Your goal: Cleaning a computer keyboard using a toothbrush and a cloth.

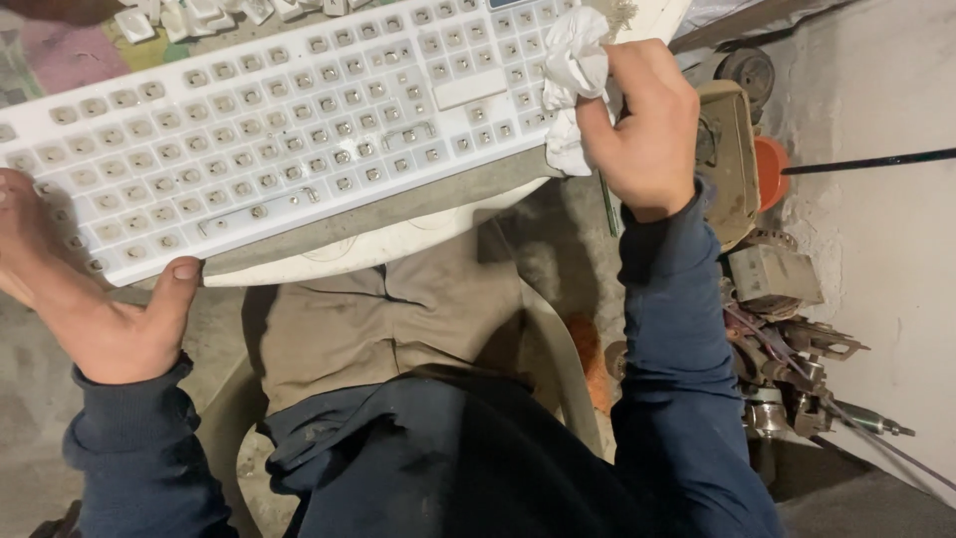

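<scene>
Nearest the camera are the person's dark blue sleeves and lap, seated in a white plastic chair (558,369) whose arm curves past the right thigh. Just above the lap, the rounded front edge of a white worktop (398,244) overhangs the knees.

On that worktop lies a white keyboard (289,130) with its keycaps stripped off, bare switch posts showing in grimy rows; it sits tilted, left end nearer the person, and its near-left corner reaches past the worktop's edge. The left hand (90,299) clamps that corner, thumb pressed on the front rim and fingers wrapped round the end. The right hand (647,125) is closed around a crumpled white cloth (573,85), pressed against the keyboard's right end, and a thin dark rod pokes down below the fist; what it is cannot be told.

Close beside the right forearm, a heap of metal scrap and motor parts (777,329) crowds the floor along a pale wall (886,249), with an orange round piece (772,169) higher up, leaving little room for the right elbow to swing outward. To the left, bare grey floor (30,399) lies open.

Farthest off, loose white keycaps (189,15) lie scattered beyond the keyboard's back edge on a patterned covering.
</scene>
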